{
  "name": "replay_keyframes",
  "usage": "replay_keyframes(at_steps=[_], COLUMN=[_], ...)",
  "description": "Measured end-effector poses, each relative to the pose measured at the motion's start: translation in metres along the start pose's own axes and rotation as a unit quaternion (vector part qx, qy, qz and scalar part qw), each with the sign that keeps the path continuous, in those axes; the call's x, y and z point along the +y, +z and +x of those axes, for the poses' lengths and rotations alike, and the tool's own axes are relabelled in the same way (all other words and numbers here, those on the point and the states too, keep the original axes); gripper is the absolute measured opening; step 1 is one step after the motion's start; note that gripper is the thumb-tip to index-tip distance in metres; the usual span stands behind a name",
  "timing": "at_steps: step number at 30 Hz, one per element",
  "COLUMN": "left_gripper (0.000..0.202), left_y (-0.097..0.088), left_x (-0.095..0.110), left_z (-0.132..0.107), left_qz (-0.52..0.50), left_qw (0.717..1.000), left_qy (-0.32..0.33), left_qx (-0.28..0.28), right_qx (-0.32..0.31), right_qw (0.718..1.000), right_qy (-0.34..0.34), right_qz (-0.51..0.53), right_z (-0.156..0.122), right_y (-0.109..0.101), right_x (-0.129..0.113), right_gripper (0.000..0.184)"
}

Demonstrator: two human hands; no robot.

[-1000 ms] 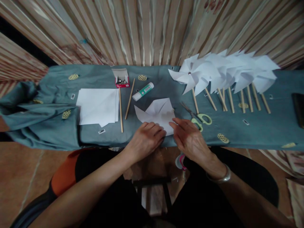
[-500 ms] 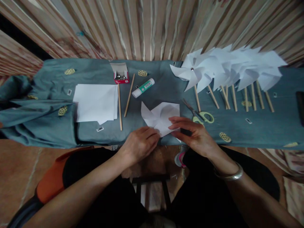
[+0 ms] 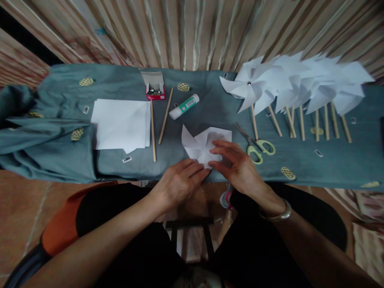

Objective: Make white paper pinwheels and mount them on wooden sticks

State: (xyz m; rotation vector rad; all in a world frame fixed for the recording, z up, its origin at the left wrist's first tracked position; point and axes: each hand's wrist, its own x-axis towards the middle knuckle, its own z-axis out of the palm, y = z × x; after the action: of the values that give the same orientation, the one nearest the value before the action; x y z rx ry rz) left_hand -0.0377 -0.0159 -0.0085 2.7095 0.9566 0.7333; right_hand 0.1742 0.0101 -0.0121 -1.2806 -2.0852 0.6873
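Observation:
A cut white paper square (image 3: 200, 143) with flaps folded toward its middle lies on the teal cloth (image 3: 210, 112) near the front edge. My left hand (image 3: 180, 182) rests at its near corner, fingers curled with the tips pressing the paper. My right hand (image 3: 237, 164) lies over the sheet's right side, fingers stretched forward and pinching a flap toward the centre. A silver bangle (image 3: 277, 214) circles my right wrist.
Green-handled scissors (image 3: 256, 146) lie right of the sheet. A glue stick (image 3: 184, 106), two wooden sticks (image 3: 159, 122), a red box of pins (image 3: 154, 89) and a stack of white paper (image 3: 121, 125) sit to the left. Several finished pinwheels (image 3: 294, 86) lie at the right.
My right hand has slid further over the sheet and brought a flap toward the centre. My left hand stays at the near corner. The camera view has tilted slightly.

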Motion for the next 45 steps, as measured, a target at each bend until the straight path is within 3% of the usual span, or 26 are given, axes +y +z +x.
replay_keyframes(at_steps=[18, 34, 41, 45], left_gripper=[0.024, 0.022, 0.019, 0.019], left_y=[-0.002, -0.003, -0.001, 0.001], left_x=[0.0, 0.001, 0.005, 0.006], left_z=[0.004, 0.005, 0.006, 0.007], left_qz=[-0.015, -0.008, -0.001, 0.023], left_qw=[0.999, 0.999, 0.998, 0.998], left_qy=[-0.024, -0.024, -0.045, -0.041], left_qx=[-0.036, -0.046, -0.044, -0.04], right_qx=[-0.007, -0.057, -0.062, -0.067], right_qw=[0.999, 0.994, 0.994, 0.993], right_qy=[-0.016, -0.038, -0.041, -0.041], right_qz=[-0.027, -0.082, -0.081, -0.085], right_z=[-0.001, 0.0, -0.008, -0.01], right_y=[0.002, 0.002, 0.011, 0.019], right_x=[0.0, -0.005, -0.008, -0.007], right_gripper=[0.016, 0.029, 0.057, 0.056])
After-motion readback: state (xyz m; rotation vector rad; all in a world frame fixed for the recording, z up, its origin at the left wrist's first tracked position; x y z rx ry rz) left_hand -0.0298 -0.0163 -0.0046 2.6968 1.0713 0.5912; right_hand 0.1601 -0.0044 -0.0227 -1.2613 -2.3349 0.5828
